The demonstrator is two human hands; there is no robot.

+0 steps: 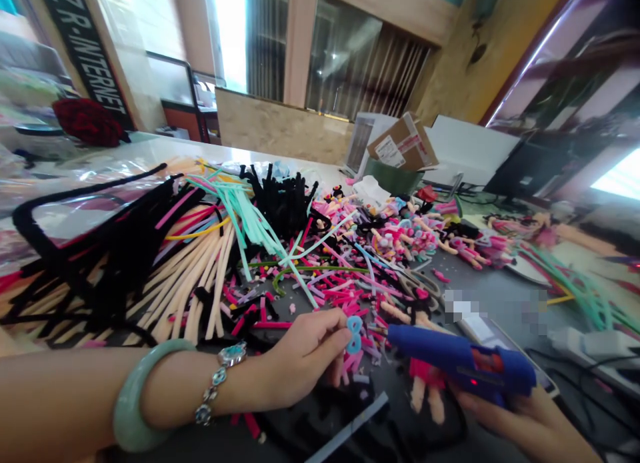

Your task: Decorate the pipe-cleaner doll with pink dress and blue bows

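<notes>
Between the thumb and fingers of my left hand (310, 356) is a small light-blue pipe cleaner bow (354, 335), bent into a figure of eight. My right hand (515, 416) grips a blue hot glue gun (460, 360) with a red light lit on its side. The gun's nozzle points left, close beside the bow; whether they touch I cannot tell. Partly behind the gun lies a pipe cleaner doll (425, 376) with black hair and a pink skirt. A pale blue-grey pipe cleaner (350, 428) rests on the dark table below my hands.
Bundles of beige (185, 276), black (110, 250) and mint pipe cleaners (245, 210) spread at the left. Cut pink pieces (340, 286) litter the middle. Finished dolls (405, 233) pile up behind. Scissors (425, 280), a phone (480, 330) and a power strip (595, 356) lie rightward.
</notes>
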